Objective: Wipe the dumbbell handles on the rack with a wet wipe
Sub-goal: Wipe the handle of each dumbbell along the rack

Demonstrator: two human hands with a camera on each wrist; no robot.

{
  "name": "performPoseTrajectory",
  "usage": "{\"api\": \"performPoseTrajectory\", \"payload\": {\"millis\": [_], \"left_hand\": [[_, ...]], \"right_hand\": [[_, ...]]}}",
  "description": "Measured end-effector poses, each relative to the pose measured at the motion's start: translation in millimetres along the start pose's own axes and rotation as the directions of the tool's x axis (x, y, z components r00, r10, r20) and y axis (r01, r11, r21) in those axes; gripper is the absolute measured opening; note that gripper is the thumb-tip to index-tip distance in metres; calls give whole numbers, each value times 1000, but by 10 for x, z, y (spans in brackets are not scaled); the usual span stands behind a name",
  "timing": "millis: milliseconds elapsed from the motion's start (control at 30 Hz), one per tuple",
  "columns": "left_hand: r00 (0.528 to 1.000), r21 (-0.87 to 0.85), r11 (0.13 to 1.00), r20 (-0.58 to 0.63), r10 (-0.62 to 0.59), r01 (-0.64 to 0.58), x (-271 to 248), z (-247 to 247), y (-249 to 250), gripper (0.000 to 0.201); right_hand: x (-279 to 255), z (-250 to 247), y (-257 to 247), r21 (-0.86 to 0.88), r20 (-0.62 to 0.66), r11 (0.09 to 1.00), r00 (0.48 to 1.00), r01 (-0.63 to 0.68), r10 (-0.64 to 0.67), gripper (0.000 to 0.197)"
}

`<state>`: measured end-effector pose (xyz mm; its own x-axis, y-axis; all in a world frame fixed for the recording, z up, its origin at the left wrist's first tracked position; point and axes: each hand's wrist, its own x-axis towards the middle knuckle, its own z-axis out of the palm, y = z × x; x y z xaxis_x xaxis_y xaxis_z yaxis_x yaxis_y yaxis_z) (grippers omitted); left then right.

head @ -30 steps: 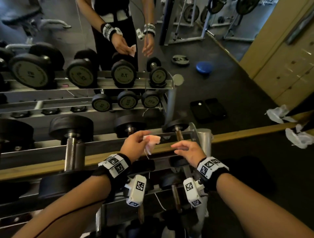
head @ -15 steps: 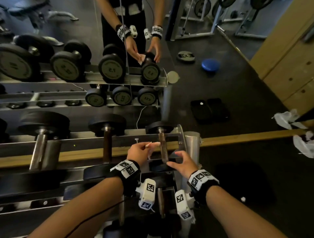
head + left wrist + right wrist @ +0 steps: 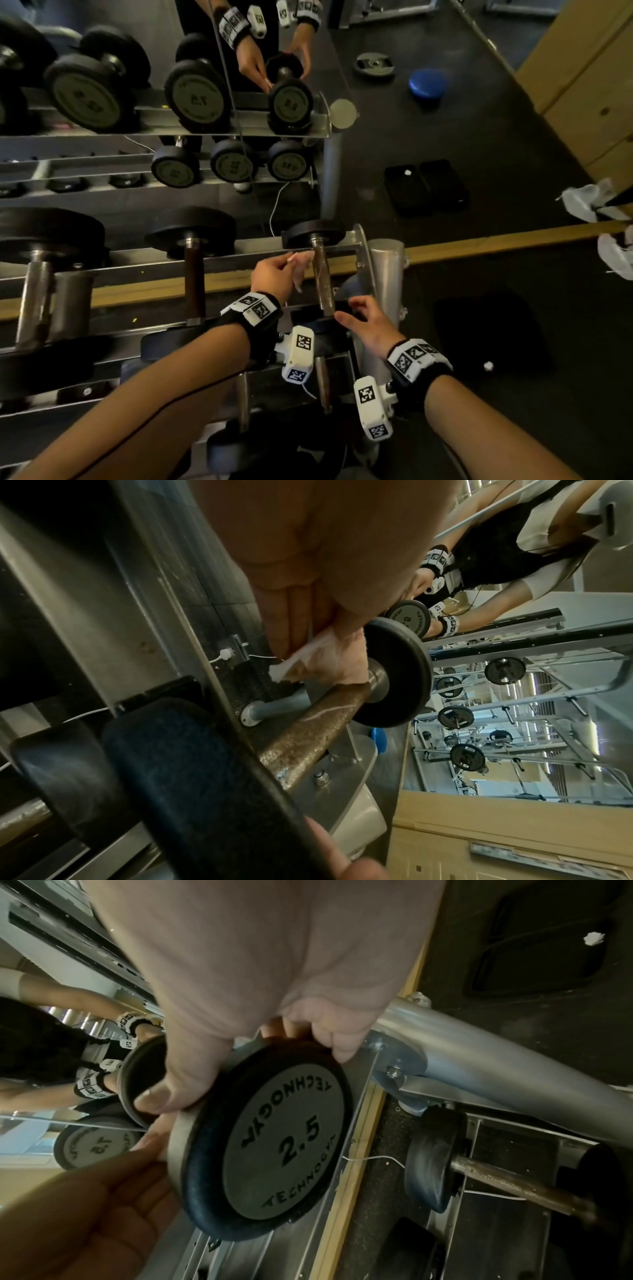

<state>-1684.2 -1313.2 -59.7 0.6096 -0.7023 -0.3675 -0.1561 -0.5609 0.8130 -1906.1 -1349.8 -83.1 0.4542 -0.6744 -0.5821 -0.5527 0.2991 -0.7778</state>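
The small 2.5 dumbbell lies at the right end of the top rack rail, its rusty brown handle (image 3: 322,277) (image 3: 318,731) running toward me. My left hand (image 3: 274,274) pinches a crumpled white wet wipe (image 3: 303,265) (image 3: 318,661) and holds it against the far end of that handle, beside the far weight disc (image 3: 397,672). My right hand (image 3: 363,322) grips the rim of the near disc (image 3: 274,1139), thumb on one side, fingers over the top edge.
Bigger dumbbells (image 3: 193,270) sit further left on the steel rack (image 3: 385,274). A mirror behind the rack reflects me and the rack. Crumpled white wipes (image 3: 589,202) lie at the right by the wooden skirting. Dark mats (image 3: 424,186) and a blue disc (image 3: 428,84) lie on the floor.
Both hands moved right and down to the small end dumbbell. The left hand brought the wipe onto its handle; the right hand went from hovering to gripping the near disc.
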Motion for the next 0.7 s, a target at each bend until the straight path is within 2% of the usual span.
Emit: {"api": "performPoseTrajectory", "payload": {"millis": [167, 233, 467, 567, 700], "left_hand": [[992, -32, 999, -119, -39, 35, 34, -26, 6, 32], [992, -24, 999, -120, -29, 27, 26, -29, 15, 33], [999, -100, 994, 2, 54, -53, -41, 52, 114, 34], [984, -17, 994, 147, 105, -103, -51, 117, 118, 22], [962, 59, 989, 247, 118, -136, -108, 101, 17, 23]], "right_hand": [[-78, 58, -19, 11, -34, 995, 995, 95, -95, 33], [-98, 97, -11, 13, -78, 989, 987, 144, -143, 27], [-42, 128, 92, 74, -129, 980, 976, 186, -176, 27], [-2, 131, 148, 100, -151, 975, 971, 200, -184, 39], [44, 130, 199, 143, -163, 968, 969, 207, -183, 55]]}}
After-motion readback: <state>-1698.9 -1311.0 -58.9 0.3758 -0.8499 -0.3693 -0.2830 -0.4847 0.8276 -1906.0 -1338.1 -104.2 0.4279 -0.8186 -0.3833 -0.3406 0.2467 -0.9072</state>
